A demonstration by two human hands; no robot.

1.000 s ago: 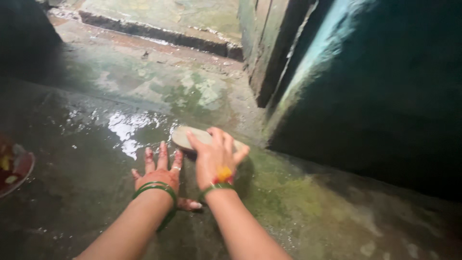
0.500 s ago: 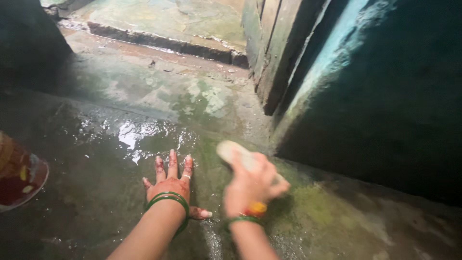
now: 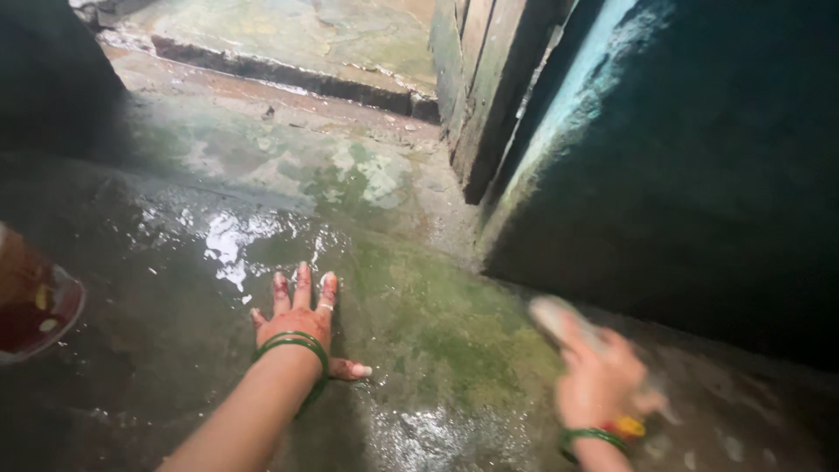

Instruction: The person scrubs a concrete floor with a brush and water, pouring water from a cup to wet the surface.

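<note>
My left hand (image 3: 300,322) lies flat on the wet, mossy concrete floor (image 3: 437,332), fingers spread, with green bangles at the wrist. My right hand (image 3: 603,378), blurred by motion, grips a pale oval scrubbing brush (image 3: 552,315) low on the floor at the lower right, close to the dark wall. Green bangles and a yellow-red band sit on that wrist. The brush's underside is hidden.
A dark teal wall (image 3: 699,175) rises on the right, with a wooden door frame (image 3: 476,87) beside it. A raised concrete step (image 3: 288,74) crosses the back. A reddish round container (image 3: 31,301) sits at the left edge. A puddle (image 3: 229,240) glints ahead of my left hand.
My right hand has swept the brush from just ahead of my left hand across the floor to the lower right. My left hand has stayed pressed on the floor.
</note>
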